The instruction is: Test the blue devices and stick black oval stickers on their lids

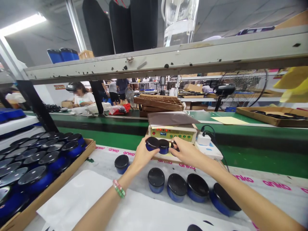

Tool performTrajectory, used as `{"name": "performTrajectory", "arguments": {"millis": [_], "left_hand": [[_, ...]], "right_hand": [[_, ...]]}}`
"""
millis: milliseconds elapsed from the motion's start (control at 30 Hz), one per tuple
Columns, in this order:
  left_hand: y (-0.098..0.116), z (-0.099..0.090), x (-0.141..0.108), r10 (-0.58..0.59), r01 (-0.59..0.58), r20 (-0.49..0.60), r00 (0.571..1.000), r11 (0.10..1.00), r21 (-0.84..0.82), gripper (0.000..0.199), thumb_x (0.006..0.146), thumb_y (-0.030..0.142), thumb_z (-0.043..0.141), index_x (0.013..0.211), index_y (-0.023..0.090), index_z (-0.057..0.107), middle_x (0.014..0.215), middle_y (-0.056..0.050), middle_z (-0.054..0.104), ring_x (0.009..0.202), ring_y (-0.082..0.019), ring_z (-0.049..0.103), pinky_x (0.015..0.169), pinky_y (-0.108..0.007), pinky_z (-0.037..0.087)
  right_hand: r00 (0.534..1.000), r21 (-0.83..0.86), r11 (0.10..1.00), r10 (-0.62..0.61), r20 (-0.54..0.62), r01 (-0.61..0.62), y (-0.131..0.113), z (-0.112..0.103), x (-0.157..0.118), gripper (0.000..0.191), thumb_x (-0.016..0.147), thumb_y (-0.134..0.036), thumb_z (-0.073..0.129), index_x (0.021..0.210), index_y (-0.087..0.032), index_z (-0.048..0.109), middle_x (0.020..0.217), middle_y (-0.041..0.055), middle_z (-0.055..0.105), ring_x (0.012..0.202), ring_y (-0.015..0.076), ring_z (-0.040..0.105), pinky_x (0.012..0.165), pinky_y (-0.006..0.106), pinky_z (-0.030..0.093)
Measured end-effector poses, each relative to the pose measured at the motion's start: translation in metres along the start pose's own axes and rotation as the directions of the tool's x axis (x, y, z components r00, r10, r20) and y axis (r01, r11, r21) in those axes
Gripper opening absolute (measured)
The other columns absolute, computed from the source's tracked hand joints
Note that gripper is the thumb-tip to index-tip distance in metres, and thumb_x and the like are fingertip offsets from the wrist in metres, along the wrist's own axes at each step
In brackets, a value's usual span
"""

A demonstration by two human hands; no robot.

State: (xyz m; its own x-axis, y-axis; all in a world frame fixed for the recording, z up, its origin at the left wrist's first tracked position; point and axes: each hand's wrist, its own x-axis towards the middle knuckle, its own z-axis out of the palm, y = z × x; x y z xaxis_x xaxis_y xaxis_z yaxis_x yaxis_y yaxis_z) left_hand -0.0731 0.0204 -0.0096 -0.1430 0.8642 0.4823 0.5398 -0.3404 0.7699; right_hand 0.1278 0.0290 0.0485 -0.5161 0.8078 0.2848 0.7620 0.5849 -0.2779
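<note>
My left hand (141, 152) is closed around a blue round container with a black top (152, 143). A second, smaller blue container with a black top (164, 146) sits against it, between my two hands, near my left thumb. My right hand (181, 148) is closed on a small black piece (175, 146) with a pale yellow part facing that second container; its kind is not clear. Just behind the hands stands a tester box (190, 135) with red lights and a small display. In front, several more blue containers (177, 186) stand on the white table covering.
On the left, a cardboard tray (81, 160) holds rows of black-topped blue containers. A white power adapter (203, 140) with a black cable stands right of the tester box. A green conveyor belt (252, 154) runs behind, under an overhead shelf (149, 62). A person (83, 96) sits beyond it.
</note>
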Motion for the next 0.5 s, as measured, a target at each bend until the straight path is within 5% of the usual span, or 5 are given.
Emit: {"name": "performTrajectory", "arguments": {"millis": [233,500], "left_hand": [[-0.036,0.011,0.008,-0.086,0.083,0.068,0.994,0.996,0.043,0.053,0.068,0.027,0.073,0.115,0.019,0.048,0.109,-0.008,0.063,0.101,-0.025,0.061,0.086,-0.037,0.047],[-0.004,0.006,0.0,0.085,-0.088,0.033,0.996,0.991,0.096,0.079,0.063,0.032,0.077,0.131,0.021,0.039,0.14,-0.012,0.038,0.134,-0.03,0.028,0.111,-0.048,0.017]], "right_hand": [[0.998,-0.069,0.997,-0.011,0.06,0.015,0.006,0.041,0.048,0.028,0.088,-0.04,0.056,0.101,-0.014,0.058,0.098,0.0044,0.06,0.085,0.0173,0.059,0.077,0.037,0.048],[0.999,0.142,0.989,-0.035,-0.033,0.039,0.001,0.028,0.043,0.02,0.085,-0.036,0.056,0.089,-0.016,0.054,0.08,-0.0001,0.057,0.071,0.0146,0.054,0.066,0.03,0.044]]}}
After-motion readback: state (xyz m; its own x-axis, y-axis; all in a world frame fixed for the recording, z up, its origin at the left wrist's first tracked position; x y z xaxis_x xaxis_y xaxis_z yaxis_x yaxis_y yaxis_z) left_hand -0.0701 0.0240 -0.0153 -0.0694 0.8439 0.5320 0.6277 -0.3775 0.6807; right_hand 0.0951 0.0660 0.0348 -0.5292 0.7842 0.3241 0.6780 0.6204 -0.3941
